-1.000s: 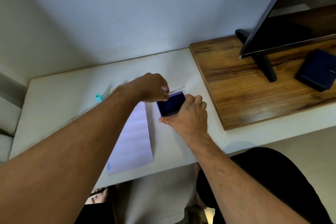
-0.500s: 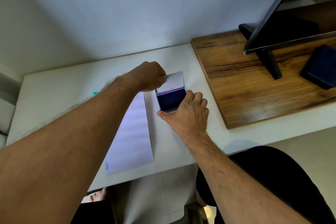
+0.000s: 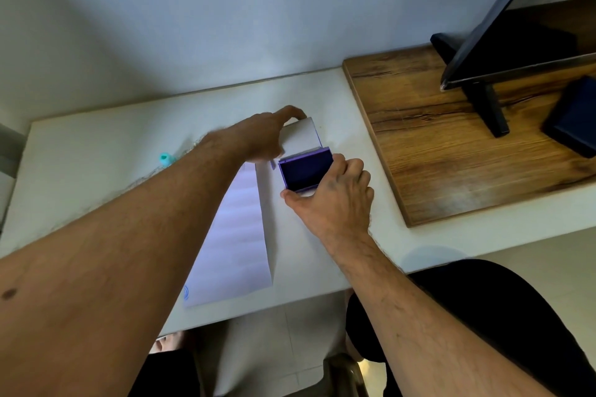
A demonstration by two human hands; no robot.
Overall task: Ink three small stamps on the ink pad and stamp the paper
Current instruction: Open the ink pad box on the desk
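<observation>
A purple ink pad (image 3: pixel 304 171) lies on the white table (image 3: pixel 96 151), its dark ink surface showing. Its pale lid (image 3: pixel 301 135) is swung back flat toward the wall. My left hand (image 3: pixel 264 135) rests on the lid, fingers over its far edge. My right hand (image 3: pixel 335 196) grips the pad's base from the near right side. A white sheet of paper (image 3: pixel 235 235) lies to the left of the pad, with a small blue stamp mark (image 3: pixel 186 293) at its near corner. A teal stamp (image 3: pixel 166 158) peeks out behind my left forearm. Other stamps are hidden.
A wooden board (image 3: pixel 435 138) sits to the right on the table, holding a dark monitor (image 3: pixel 529 19) on its stand and a dark blue box (image 3: pixel 574 116). The table's near edge runs just below the paper. My dark-clothed lap is below.
The ink pad's lid went from nearly shut to fully swung back. My left hand moved away from me with the lid; my right hand kept hold of the base.
</observation>
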